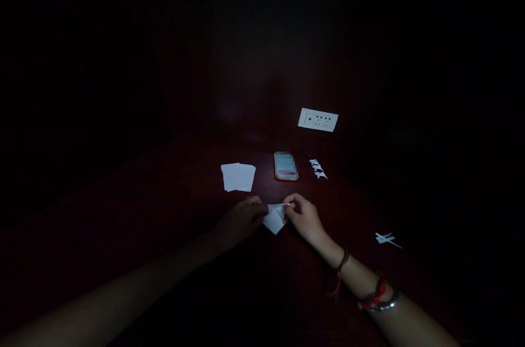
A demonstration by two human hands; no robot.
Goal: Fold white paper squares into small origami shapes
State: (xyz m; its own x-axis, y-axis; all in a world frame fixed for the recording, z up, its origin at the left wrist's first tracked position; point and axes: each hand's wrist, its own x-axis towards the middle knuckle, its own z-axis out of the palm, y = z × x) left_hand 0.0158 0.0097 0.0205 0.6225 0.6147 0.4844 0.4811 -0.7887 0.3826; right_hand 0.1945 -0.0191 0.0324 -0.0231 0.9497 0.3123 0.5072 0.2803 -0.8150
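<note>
Between my two hands is a small folded white paper (274, 219), its lower end coming to a point toward me. My left hand (243, 218) pinches the upper left corner, and a ring shows on one finger. On the other side, my right hand (302, 215) grips the upper right corner between thumb and fingers. Just beyond my left hand lies a loose stack of white paper sheets (238, 177). A phone (286, 166) with a blurred-out screen lies past the folded paper. Some small folded white paper pieces (318, 168) form a short row to the phone's right.
Several thin white paper strips (385, 238) lie crossed on the dark red table (164, 188) at the right. A white socket plate (318, 120) is set in the upright surface behind. Darkness hides the surroundings.
</note>
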